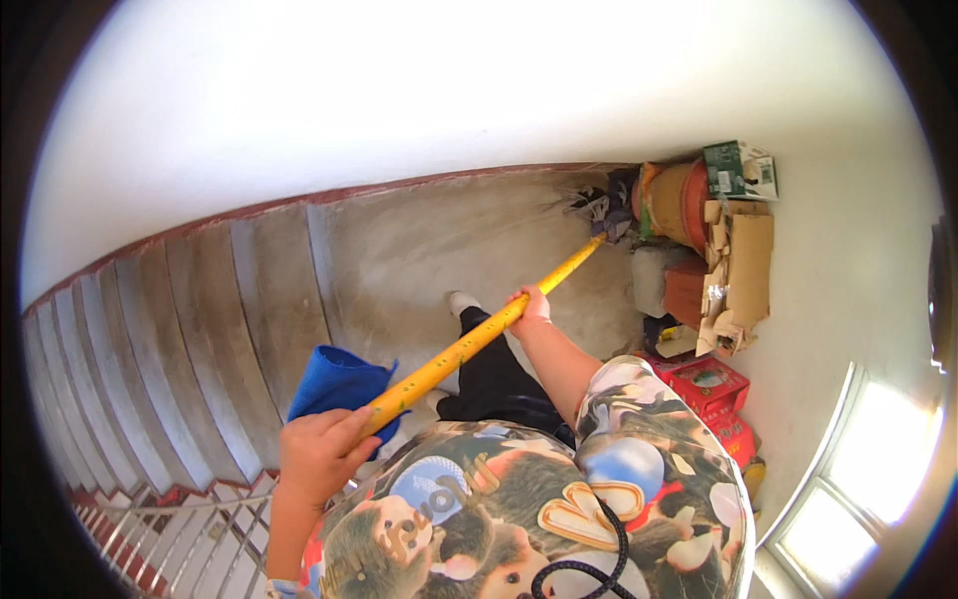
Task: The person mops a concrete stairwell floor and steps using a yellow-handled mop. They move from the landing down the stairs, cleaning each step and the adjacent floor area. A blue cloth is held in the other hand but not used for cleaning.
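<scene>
A yellow mop handle (456,352) slants across the view in front of my body. My left hand (322,449) grips its near upper end, and my right hand (530,308) is closed around it farther down. Dark and grey cloth strips of the mop head (610,217) rest on the concrete landing (419,232), by the stored goods in the corner. A blue cloth (329,382) shows beyond my left hand, partly behind the handle; what holds it up cannot be told.
Concrete stairs (209,299) adjoin the landing at left, with a metal railing (187,517) at lower left. Along the right wall stand a round reddish container (677,202), a green-and-white box (737,172), torn cardboard (748,269) and red boxes (707,382). A window (861,457) is at lower right.
</scene>
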Demonstrator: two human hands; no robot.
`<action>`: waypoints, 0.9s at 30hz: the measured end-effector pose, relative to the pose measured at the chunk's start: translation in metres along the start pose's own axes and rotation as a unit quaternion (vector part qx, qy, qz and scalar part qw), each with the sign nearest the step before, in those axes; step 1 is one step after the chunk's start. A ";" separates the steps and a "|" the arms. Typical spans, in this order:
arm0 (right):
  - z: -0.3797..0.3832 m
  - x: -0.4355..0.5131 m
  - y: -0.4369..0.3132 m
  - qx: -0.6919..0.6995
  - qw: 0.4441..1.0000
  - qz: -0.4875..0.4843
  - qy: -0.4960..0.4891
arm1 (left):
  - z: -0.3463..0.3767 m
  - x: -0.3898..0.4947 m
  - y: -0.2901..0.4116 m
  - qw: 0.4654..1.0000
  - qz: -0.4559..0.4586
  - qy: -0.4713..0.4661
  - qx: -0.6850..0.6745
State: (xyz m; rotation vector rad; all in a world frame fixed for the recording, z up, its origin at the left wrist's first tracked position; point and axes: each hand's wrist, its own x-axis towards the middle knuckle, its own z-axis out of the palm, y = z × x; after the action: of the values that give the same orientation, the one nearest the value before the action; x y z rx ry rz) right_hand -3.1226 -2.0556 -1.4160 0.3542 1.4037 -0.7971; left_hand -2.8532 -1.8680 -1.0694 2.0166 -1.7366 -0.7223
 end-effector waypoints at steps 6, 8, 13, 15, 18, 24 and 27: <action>0.034 -0.053 0.136 -0.091 0.991 0.088 -0.041 | -0.053 -0.126 -0.006 0.985 -0.153 0.067 0.038; 0.033 -0.079 0.193 -0.147 0.981 0.121 -0.039 | -0.064 -0.187 -0.004 0.972 -0.209 0.090 0.056; -0.003 -0.151 0.345 -0.306 0.929 0.188 -0.089 | -0.065 -0.347 0.035 0.920 -0.339 0.149 0.128; -0.021 -0.169 0.398 -0.394 0.879 0.232 -0.135 | -0.054 -0.396 0.061 0.870 -0.457 0.153 0.102; -0.036 -0.181 0.456 -0.471 0.819 0.275 -0.177 | -0.036 -0.437 0.086 0.786 -0.612 0.058 0.069; -0.040 -0.176 0.443 -0.437 0.817 0.304 -0.219 | -0.030 -0.438 0.093 0.793 -0.577 0.195 0.014; -0.029 -0.184 0.416 -0.390 0.849 0.290 -0.208 | -0.043 -0.425 0.074 0.813 -0.529 0.244 -0.008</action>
State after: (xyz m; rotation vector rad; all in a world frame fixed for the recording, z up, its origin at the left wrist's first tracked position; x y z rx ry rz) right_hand -2.8560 -1.6934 -1.3399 -0.0480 1.0082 0.2234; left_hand -2.9295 -1.4626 -0.9344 2.7512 -0.2106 -0.3960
